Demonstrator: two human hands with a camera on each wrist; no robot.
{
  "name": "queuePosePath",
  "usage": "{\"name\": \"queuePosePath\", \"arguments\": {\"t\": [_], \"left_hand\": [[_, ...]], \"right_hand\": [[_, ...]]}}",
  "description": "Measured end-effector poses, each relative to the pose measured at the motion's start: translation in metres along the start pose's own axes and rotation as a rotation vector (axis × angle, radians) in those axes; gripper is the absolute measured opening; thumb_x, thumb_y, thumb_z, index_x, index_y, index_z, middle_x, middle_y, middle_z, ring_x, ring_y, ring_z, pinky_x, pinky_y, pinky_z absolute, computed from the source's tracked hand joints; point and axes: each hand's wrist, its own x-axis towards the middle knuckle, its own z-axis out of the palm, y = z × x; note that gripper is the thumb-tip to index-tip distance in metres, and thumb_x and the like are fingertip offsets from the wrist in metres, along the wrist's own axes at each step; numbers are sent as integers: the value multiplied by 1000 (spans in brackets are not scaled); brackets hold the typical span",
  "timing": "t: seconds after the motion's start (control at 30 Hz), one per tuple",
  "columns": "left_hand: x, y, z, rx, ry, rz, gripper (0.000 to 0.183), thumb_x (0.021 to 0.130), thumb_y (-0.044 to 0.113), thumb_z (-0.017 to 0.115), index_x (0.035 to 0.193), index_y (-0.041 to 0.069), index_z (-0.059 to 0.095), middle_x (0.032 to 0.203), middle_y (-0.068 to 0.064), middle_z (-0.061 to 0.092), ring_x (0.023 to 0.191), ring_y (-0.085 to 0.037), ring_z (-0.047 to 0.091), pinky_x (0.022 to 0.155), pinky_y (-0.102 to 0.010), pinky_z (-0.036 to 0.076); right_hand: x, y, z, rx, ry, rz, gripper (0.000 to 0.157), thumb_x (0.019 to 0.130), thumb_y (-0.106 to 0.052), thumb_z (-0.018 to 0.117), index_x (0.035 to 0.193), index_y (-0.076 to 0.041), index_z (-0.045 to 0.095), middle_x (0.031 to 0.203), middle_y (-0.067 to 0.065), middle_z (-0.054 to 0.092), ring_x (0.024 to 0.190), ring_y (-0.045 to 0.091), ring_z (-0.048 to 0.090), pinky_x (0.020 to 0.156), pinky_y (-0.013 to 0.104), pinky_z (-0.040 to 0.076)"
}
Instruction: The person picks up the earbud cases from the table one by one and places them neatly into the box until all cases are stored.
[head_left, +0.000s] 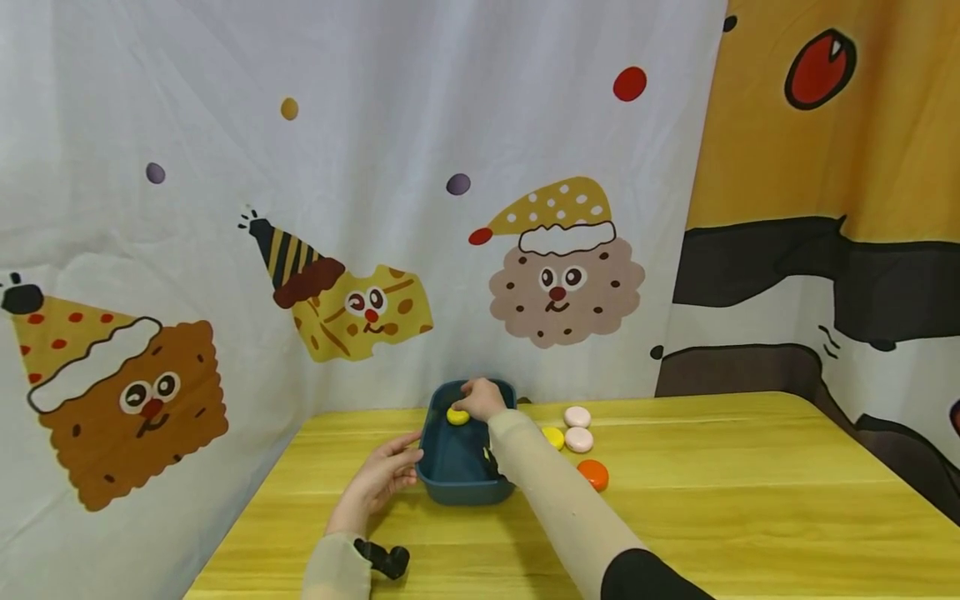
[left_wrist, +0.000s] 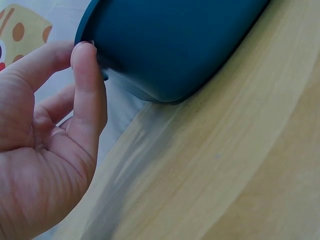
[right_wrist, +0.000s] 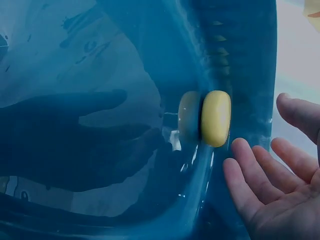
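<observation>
A deep blue plastic basin point(head_left: 465, 493) stands on the table. My left hand point(head_left: 384, 471) is at its left side, the thumb and index finger point(left_wrist: 87, 95) pinching the rim in the left wrist view. My right hand point(head_left: 483, 398) reaches into the far end of the basin. A yellow rounded disc point(right_wrist: 216, 118) lies on the basin floor by the far wall, mirrored in the shiny bottom. In the right wrist view the fingers point(right_wrist: 240, 187) are spread and loosely bent just beside the disc, apart from it and holding nothing.
To the right of the basin lie two pale pink discs point(head_left: 578, 439), another yellow disc point(head_left: 553, 437) partly behind the right sleeve, and an orange-red disc point(head_left: 593, 474). A printed curtain point(head_left: 375, 125) hangs behind the yellow wooden table point(head_left: 712, 500).
</observation>
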Motion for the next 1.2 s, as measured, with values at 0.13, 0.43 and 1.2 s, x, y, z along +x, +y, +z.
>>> {"name": "queuePosePath", "arguments": {"t": [0.13,0.43,1.2], "left_hand": [[1,-1,4,-3,-22,3,63,95,12,62,149,-1,33,89,-4,60,60,-7,58,62,-20,54],[2,-3,13,-8,-49,17,62,96,11,61,149,-1,32,91,-5,58,61,-8,58,61,-21,54],[-3,-3,-4,25,-57,18,65,97,14,60,151,-2,26,95,-7,57,65,-8,58,64,-21,53]], "right_hand": [[-5,1,-5,-4,5,10,43,85,-21,76,121,0,65,118,13,64,105,31,61,86,44,52],[-14,1,-25,148,-35,10,49,88,-24,73,129,0,59,123,15,61,103,31,62,88,43,52],[-49,-9,-86,476,-103,-77,49,93,-27,67,135,-3,56,123,10,62,107,36,61,87,42,53]]}}
